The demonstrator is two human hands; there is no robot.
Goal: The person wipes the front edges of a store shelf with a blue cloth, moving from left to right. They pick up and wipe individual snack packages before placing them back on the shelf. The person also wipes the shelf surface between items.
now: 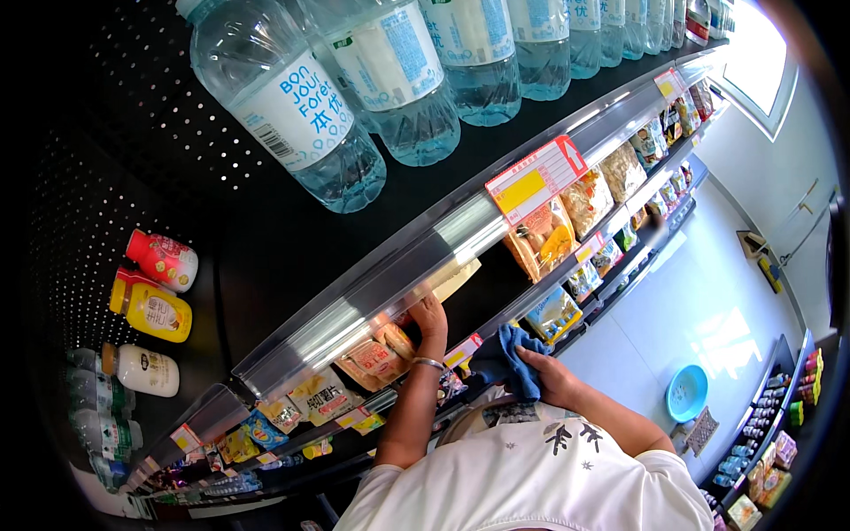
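My left hand [430, 317] reaches onto the snack shelf below the water bottles, beside orange and red snack packs [379, 356]. Its fingers are partly hidden behind the shelf edge and packs, so whether they grip anything is unclear. A pale yellow flat piece [457, 280] lies just beyond that hand. To the right, a bunched dark blue cloth [509, 363] is in my right hand [542, 370], its fingers closed on it. Between my hands and an orange pack [542, 239] shows a dark stretch of shelf board [482, 305].
Large clear water bottles [301, 115] line the upper shelf behind a transparent edge strip [354, 296] with a red-and-white price tag [536, 181]. Small yellow [158, 311], pink and white bottles stand at left. A blue basin [687, 394] sits on the pale floor; another stocked shelf [761, 416] is at right.
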